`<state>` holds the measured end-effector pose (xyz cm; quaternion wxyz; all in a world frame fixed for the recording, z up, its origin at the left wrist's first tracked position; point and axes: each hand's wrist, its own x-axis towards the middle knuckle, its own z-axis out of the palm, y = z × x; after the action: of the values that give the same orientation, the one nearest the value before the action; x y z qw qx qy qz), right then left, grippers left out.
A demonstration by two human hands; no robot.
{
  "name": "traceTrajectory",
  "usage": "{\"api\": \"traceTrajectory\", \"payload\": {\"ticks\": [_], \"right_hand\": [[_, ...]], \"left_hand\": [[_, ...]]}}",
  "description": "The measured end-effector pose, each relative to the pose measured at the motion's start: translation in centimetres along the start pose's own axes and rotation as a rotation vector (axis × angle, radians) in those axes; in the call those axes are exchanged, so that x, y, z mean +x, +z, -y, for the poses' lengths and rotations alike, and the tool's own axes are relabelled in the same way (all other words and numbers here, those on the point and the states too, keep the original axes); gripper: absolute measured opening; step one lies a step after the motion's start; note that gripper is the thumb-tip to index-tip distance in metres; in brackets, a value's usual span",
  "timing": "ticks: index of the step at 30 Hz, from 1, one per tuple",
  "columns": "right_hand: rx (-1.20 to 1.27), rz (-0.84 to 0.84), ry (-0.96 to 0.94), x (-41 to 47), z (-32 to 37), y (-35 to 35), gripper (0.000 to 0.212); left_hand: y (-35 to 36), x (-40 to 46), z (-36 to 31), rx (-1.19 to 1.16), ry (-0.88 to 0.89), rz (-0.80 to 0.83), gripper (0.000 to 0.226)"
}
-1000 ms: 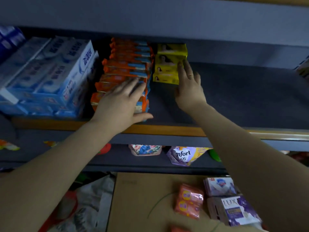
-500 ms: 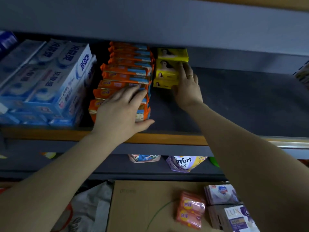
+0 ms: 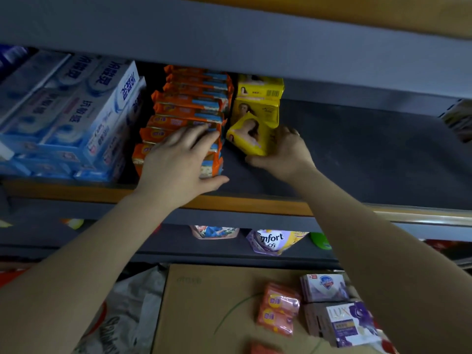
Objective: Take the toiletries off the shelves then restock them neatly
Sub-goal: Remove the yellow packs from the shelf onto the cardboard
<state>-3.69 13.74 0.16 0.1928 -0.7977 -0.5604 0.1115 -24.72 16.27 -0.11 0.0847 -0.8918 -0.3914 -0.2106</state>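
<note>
A row of orange soap packs (image 3: 189, 108) runs front to back on the dark shelf (image 3: 357, 154). My left hand (image 3: 178, 159) lies flat on the front packs, fingers spread. To their right stand yellow soap boxes (image 3: 258, 103), stacked at the back. My right hand (image 3: 283, 152) grips the front yellow soap box (image 3: 249, 135), which is tilted and pulled forward from the stack. Blue-and-white toothpaste boxes (image 3: 76, 111) fill the shelf's left side.
The upper shelf's grey edge (image 3: 229, 34) hangs just above the stock. Below, a cardboard box (image 3: 204, 310) carries orange soap packs (image 3: 279, 311), a white soap box (image 3: 324, 287) and a Lux box (image 3: 350, 323). A Comfort pouch (image 3: 273, 241) sits on the lower shelf.
My right hand has drawn the front yellow box forward and turned it off the stack. My left hand stays on the orange packs. The camera has tilted slightly.
</note>
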Motion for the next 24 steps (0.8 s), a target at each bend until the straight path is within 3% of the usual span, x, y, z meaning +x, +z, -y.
{"api": "traceTrajectory", "payload": {"ticks": [2,4,7,11,15,19,21,24], "right_hand": [[0.120,-0.040,-0.049,-2.3,-0.6,-1.2,0.076],[0.248,-0.080,-0.098,-5.1,-1.0,-2.7,0.076],[0.355,-0.076,-0.206,-9.7,-1.5,-4.2,0.083],[0.439,-0.103,-0.320,-14.8,-2.7,-3.4,0.074],[0.483,-0.095,-0.262,-18.4,-4.7,-2.6,0.077],[0.569,0.062,-0.089,-22.8,-8.6,-1.9,0.083],[0.470,0.085,-0.096,-25.3,-11.0,-1.2,0.077],[0.133,0.163,-0.111,-29.0,-15.0,0.1,0.077]], "left_hand": [[-0.5,0.0,-0.2,-0.014,-0.021,0.056,0.083],[-1.5,-0.2,-0.7,-0.170,-0.058,0.059,0.081],[-3.6,-1.1,-3.2,-0.503,-0.119,-0.011,0.065],[-6.0,-3.0,-8.0,-1.143,-0.402,0.212,0.047],[-5.4,-5.1,-10.3,-1.179,-0.285,0.343,0.028],[-2.4,-8.0,-13.2,-1.341,-0.435,0.507,0.027],[-0.3,-9.9,-15.5,-1.363,-0.531,0.587,0.025],[2.7,-13.2,-19.9,-1.380,-0.593,0.711,0.025]]}}
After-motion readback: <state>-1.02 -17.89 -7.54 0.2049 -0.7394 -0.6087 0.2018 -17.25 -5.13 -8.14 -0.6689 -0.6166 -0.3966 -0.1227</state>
